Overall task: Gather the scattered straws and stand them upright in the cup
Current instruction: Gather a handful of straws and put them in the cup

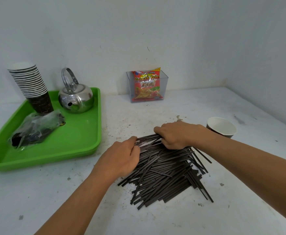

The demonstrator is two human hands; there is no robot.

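On the white, speckled table (pixel 54 200), a green tray (pixel 81 133) is set to the left of the straws (pixel 164 172). The straws are dark and thin. They are heaped flat on the table in a loose pile, mostly lying one way, with a few crossed on top and some splayed out at the right edge. None is seen standing in the cup.

On the tray, far left of the straws, a tall stack of paper cups (pixel 32 85), a shiny metal kettle (pixel 76 97) and a crumpled plastic bag (pixel 35 129) of dark contents are kept. Beyond the straws, against the wall, a clear box (pixel 164 82) is stood with a red snack packet (pixel 147 85) inside.

The far edge of the straws is gripped by both hands. The right hand (pixel 174 134) is curled over a bunch, and the left hand (pixel 122 158) is closed round the ends at the left side. Just right of the straws, behind the right forearm, a single cup (pixel 222 126) is placed upright, partly hidden.
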